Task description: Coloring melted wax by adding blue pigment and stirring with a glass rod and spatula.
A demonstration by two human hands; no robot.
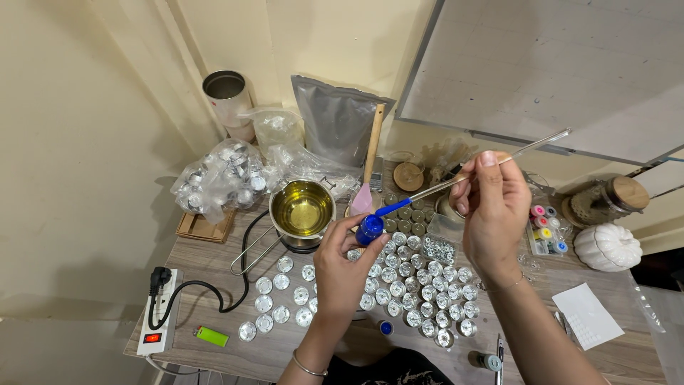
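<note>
My left hand (340, 267) holds a small blue bottle (370, 229) above the table. My right hand (491, 210) grips a long clear glass rod (470, 174) whose blue-stained tip reaches down toward the bottle's mouth. Below both hands lie several small silver tealight cups (420, 285), spread in rows over the wooden table (214, 257). A metal pot of yellow liquid (302, 209) stands on a small heater just left of the bottle. A blue bottle cap (385, 327) lies near the table's front.
A white power strip (159, 314) and a green lighter (211, 336) lie front left. A bag of cups (217, 175), a silver pouch (335, 117) and a metal can (226, 96) stand at the back. Small colour pots (547, 229), a white pumpkin (608, 247) and a white card (587, 315) sit right.
</note>
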